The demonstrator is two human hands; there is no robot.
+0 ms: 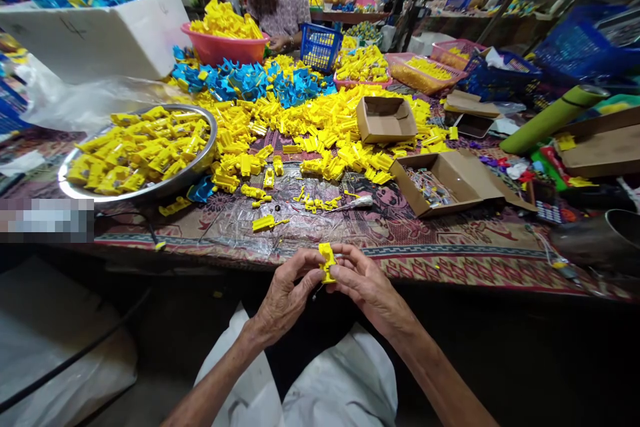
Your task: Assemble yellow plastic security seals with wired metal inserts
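Between both hands, just in front of the table's near edge, is a small yellow plastic part (327, 261), held upright. My left hand (290, 287) pinches its left side with thumb and fingers. On the opposite side, my right hand (367, 283) grips it the same way. A thin dark bit juts out below the fingers, too small to name. Past the hands, a loose yellow piece (264, 223) lies on the patterned cloth (320, 240). Small yellow bits (320, 203) are scattered a little farther back.
A metal bowl (213, 137) of yellow parts stands left. Behind lie heaps of yellow parts (310, 120) and blue parts (255, 80). An open cardboard box (465, 180) holding small wired pieces is at right, near a smaller box (385, 130). Another person (277, 0) sits across the table.
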